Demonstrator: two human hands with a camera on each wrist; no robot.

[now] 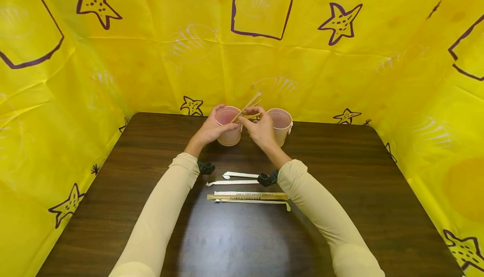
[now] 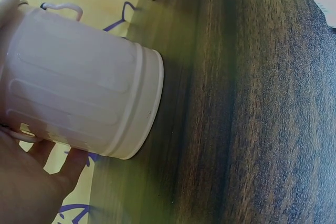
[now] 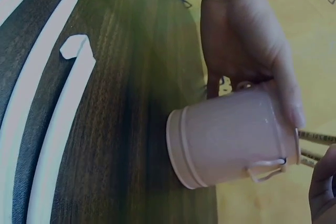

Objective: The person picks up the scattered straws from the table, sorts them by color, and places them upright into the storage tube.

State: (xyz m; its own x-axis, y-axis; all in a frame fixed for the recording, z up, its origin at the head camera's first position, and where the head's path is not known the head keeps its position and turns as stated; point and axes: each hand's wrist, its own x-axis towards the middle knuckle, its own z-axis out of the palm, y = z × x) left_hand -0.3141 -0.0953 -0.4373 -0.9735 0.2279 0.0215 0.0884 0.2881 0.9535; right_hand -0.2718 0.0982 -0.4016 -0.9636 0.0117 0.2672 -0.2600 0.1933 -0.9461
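A pink pail (image 1: 229, 139) with a small handle stands upright at the back of the table. My left hand (image 1: 212, 129) grips it from the left side, the thumb lying along its near rim. In the right wrist view, that thumb (image 3: 287, 93) reaches to the pail's mouth. Above the opening, my right hand (image 1: 261, 129) pinches several narrow tan sticks (image 1: 250, 104), which slant up and to the right. Dark print runs along the sticks in the right wrist view. Behind the right hand stands a second pink pail (image 1: 283, 136), partly hidden by it.
Several slim white paper-wrapped sticks (image 1: 232, 182) lie crosswise on the dark wooden table (image 1: 151, 142). A tan printed wrapper strip (image 1: 221, 197) lies among them, nearer the front. Yellow cloth (image 1: 143, 71) with drawn starfish encloses the table's back and sides.
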